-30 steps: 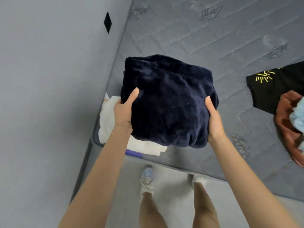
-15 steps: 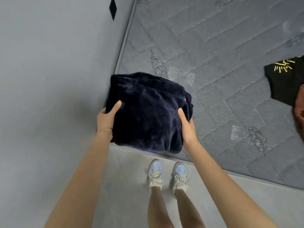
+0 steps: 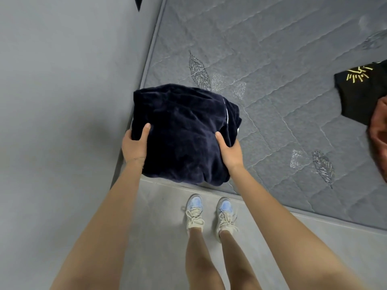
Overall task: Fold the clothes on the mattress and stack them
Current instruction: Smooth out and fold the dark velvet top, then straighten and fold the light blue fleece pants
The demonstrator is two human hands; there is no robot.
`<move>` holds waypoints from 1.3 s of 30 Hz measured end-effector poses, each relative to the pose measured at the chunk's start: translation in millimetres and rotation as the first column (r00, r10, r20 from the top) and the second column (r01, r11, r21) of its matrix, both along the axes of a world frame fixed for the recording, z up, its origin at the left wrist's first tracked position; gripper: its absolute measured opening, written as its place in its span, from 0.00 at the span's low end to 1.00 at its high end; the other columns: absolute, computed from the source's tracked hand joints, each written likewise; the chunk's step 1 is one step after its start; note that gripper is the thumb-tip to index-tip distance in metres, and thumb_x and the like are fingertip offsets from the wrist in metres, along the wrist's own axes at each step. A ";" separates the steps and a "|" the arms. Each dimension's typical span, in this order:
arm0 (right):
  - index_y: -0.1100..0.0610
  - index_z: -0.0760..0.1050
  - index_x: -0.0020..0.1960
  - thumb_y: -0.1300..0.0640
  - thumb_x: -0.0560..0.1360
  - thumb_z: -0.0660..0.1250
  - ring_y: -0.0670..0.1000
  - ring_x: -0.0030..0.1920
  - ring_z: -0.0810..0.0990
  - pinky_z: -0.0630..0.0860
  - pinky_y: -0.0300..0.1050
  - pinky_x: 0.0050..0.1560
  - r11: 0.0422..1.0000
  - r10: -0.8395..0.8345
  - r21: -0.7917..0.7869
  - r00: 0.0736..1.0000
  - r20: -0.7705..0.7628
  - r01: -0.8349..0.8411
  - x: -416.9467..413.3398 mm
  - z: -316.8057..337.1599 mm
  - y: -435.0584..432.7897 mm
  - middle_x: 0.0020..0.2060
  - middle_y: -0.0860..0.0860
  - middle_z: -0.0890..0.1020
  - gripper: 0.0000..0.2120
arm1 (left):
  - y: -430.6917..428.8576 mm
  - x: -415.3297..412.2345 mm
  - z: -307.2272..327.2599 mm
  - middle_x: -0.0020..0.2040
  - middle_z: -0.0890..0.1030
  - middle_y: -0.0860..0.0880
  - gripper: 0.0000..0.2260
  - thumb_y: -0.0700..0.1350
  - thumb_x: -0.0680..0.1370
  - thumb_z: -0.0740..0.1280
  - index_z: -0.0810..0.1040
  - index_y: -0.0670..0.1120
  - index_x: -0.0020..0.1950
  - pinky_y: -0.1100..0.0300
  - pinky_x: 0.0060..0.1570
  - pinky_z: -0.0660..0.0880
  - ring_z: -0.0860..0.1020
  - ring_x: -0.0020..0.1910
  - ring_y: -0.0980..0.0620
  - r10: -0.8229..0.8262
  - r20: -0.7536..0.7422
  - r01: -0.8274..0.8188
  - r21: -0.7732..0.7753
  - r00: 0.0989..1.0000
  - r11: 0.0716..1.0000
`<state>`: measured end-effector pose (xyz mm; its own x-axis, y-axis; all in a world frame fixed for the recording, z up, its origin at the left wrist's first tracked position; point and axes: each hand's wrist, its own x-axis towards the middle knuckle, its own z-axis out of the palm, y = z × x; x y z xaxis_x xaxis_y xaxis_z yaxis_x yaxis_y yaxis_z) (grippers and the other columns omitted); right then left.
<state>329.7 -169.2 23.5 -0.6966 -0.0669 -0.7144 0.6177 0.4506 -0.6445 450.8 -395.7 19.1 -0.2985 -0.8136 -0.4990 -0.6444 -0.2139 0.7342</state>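
Note:
A folded dark navy plush garment (image 3: 182, 132) sits at the near left corner of the grey quilted mattress (image 3: 272, 70), against the wall. My left hand (image 3: 134, 145) grips its left side with the thumb on top. My right hand (image 3: 229, 151) grips its right side, thumb on top as well. The fingers of both hands are hidden under the bundle. Whatever lies beneath the garment is covered by it. A black garment with a yellow print (image 3: 362, 91) lies at the mattress's right edge of view.
A grey wall (image 3: 62, 101) runs along the mattress's left side. A reddish-brown garment (image 3: 379, 130) overlaps the black one at far right. My feet in light sneakers (image 3: 211, 214) stand on the grey floor (image 3: 157, 237) just in front of the mattress edge.
The navy bundle has come down into the mattress's near left corner, now covering the white clothes seen a second ago. Both hands stay on its sides. The view has shifted left.

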 end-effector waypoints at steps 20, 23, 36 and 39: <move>0.46 0.51 0.79 0.34 0.77 0.60 0.55 0.78 0.50 0.50 0.58 0.76 0.746 0.575 0.557 0.775 -0.262 -0.365 -13.6 175.6 217.6 0.79 0.52 0.54 0.37 | 211.7 -78.1 176.8 0.80 0.53 0.45 0.29 0.62 0.80 0.56 0.56 0.53 0.79 0.41 0.74 0.41 0.46 0.79 0.43 -0.655 0.544 0.844 -0.433 0.525 0.317; 0.47 0.50 0.80 0.35 0.77 0.59 0.56 0.79 0.49 0.49 0.57 0.77 0.710 0.618 0.589 0.742 -0.259 -0.386 -20.8 198.4 271.7 0.79 0.52 0.53 0.37 | 267.4 -96.3 197.1 0.80 0.51 0.47 0.29 0.63 0.80 0.55 0.54 0.54 0.79 0.41 0.74 0.39 0.44 0.79 0.44 -0.654 0.556 0.852 -0.422 0.513 0.310; 0.46 0.41 0.80 0.35 0.79 0.55 0.58 0.79 0.42 0.43 0.60 0.77 0.492 0.741 0.764 0.661 -0.116 -0.417 -53.2 265.9 457.9 0.80 0.53 0.46 0.37 | 462.3 -165.0 252.4 0.80 0.47 0.48 0.31 0.65 0.79 0.51 0.49 0.56 0.79 0.40 0.74 0.38 0.42 0.79 0.45 -0.713 0.643 0.925 -0.380 0.279 0.018; 0.47 0.41 0.80 0.34 0.79 0.54 0.58 0.79 0.42 0.44 0.59 0.77 0.496 0.703 0.786 0.702 -0.114 -0.369 -65.0 273.4 488.2 0.80 0.53 0.46 0.38 | 485.9 -184.0 258.4 0.80 0.46 0.48 0.31 0.65 0.80 0.49 0.47 0.56 0.80 0.40 0.74 0.39 0.42 0.79 0.45 -0.686 0.703 0.933 -0.344 0.185 -0.101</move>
